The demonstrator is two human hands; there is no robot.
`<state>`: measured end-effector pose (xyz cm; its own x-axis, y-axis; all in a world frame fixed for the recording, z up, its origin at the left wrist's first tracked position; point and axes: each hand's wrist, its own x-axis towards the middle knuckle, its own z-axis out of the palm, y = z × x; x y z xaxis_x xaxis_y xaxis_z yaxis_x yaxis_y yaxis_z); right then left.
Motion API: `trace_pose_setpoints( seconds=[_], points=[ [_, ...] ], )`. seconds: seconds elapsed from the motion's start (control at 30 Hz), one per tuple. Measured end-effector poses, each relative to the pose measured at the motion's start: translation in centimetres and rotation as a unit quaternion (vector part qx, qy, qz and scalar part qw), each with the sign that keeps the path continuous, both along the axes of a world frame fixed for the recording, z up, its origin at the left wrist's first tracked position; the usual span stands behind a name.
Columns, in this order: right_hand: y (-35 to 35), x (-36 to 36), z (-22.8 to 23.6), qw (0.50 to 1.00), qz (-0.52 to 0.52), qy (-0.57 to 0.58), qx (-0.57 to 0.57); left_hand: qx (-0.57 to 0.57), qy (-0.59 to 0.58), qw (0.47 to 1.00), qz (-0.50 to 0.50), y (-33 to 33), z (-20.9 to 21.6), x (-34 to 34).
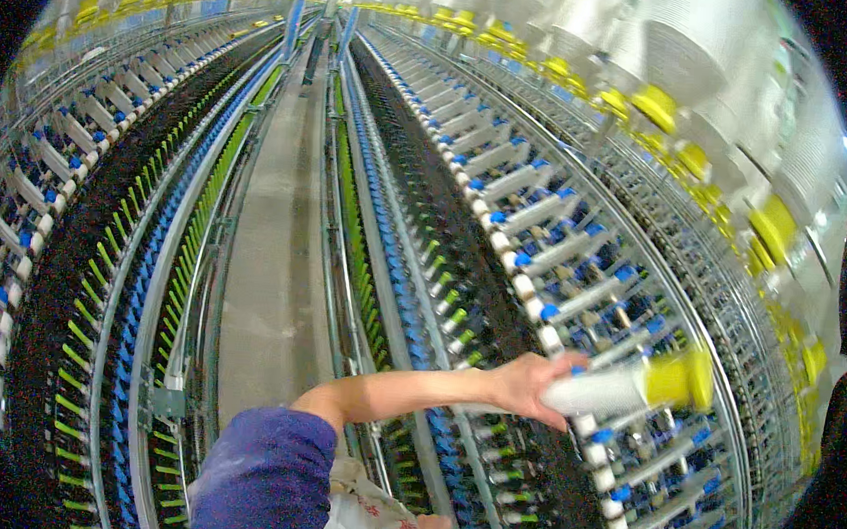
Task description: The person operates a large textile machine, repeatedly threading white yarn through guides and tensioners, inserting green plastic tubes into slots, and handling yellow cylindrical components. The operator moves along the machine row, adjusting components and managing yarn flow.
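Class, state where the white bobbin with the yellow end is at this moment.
In the head view, lower right: the white bobbin is gripped in the right hand, held out over the right-hand spinning frame, below the overhead bobbins.

A narrow grey concrete aisle [275, 257] runs away between two long spinning frames; the left frame [88, 276] and the right frame [540, 242] carry rows of green and blue spindles and metal arms; overhead racks [701, 78] hold white bobbins on yellow cores; bright light falls from above at the far end.
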<state>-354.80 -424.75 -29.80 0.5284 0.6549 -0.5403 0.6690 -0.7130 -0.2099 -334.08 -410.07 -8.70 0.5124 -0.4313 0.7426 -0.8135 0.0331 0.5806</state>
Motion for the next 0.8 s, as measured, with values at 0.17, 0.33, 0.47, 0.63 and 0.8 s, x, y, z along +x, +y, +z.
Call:
trace_pose_setpoints(
  seconds=[0.17,0.33,0.47,0.63,0.8],
  points=[
    [13.5,11.8,1.8,0.987,0.145,0.046,-0.053,-0.379,0.221,0.898,-0.010,22.1,2.1,5.9],
    [28.8,19.9,3.8,0.970,0.169,0.173,-0.006,-0.213,0.156,0.934,0.240,39.1,0.6,8.6],
    [37.8,25.4,6.2,0.964,0.234,0.128,0.014,-0.100,0.101,0.936,0.321,48.6,-0.7,12.0],
    [44.4,37.6,10.5,0.947,0.230,0.191,0.118,-0.106,0.065,0.930,0.346,61.9,-0.2,20.6],
    [52.3,55.0,10.0,0.867,-0.238,0.336,0.280,-0.408,0.209,0.885,0.084,77.5,2.2,32.0]
  ],
)
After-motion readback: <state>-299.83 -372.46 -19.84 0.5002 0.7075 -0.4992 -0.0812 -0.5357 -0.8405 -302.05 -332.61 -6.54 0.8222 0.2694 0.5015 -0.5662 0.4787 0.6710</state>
